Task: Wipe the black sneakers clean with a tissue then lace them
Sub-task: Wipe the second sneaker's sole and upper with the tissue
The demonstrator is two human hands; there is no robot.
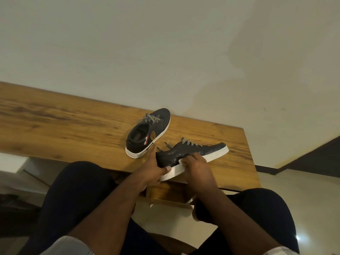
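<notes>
Two black sneakers with white soles and black-and-white laces are on a wooden table (73,122). The far sneaker (149,133) stands upright, toe pointing away. The near sneaker (198,153) lies at the table's front edge, toe to the right. My left hand (156,168) grips its heel, thumb on the white sole. My right hand (195,163) has curled fingers pressing a small white tissue (182,161) against the shoe's side above the sole. Most of the tissue is hidden under the fingers.
A pale wall rises behind the table. The table's right end (246,144) lies just beyond the near shoe's toe. My knees in dark trousers sit below the front edge, over a light floor (303,184).
</notes>
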